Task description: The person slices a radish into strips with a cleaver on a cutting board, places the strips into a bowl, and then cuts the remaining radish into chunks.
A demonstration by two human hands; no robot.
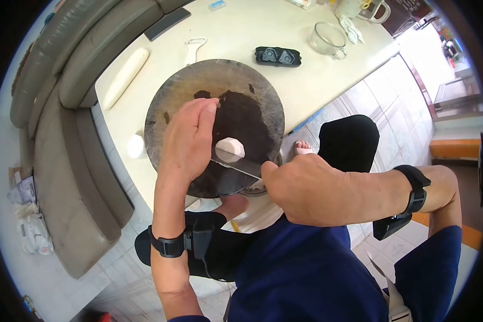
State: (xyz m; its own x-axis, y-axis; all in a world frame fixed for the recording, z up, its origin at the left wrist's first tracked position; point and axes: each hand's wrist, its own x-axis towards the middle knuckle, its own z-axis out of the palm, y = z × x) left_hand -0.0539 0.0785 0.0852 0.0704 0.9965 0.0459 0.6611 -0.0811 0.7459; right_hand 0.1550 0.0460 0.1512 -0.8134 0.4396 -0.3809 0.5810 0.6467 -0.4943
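Note:
My right hand (300, 188) is closed around the handle of a kitchen knife (247, 167). Its blade reaches left across the near side of a pale, faceted piece of peeled radish (230, 148). That piece rests on a round wooden chopping board (169, 86), whose middle is dark and wet. Over the board's left part is my left hand (192, 134), back of the hand up, thumb and fingertips together beyond the radish piece. Whatever those fingers may hold is hidden.
On the pale table (236, 27) lie a long white radish (126, 79), a white peeler (194, 49) and a black case (278, 56). A glass cup (327, 40) stands at the right. Below the board's near right edge, a bowl with pale shreds (256, 188) shows. A sofa (72, 177) stands left.

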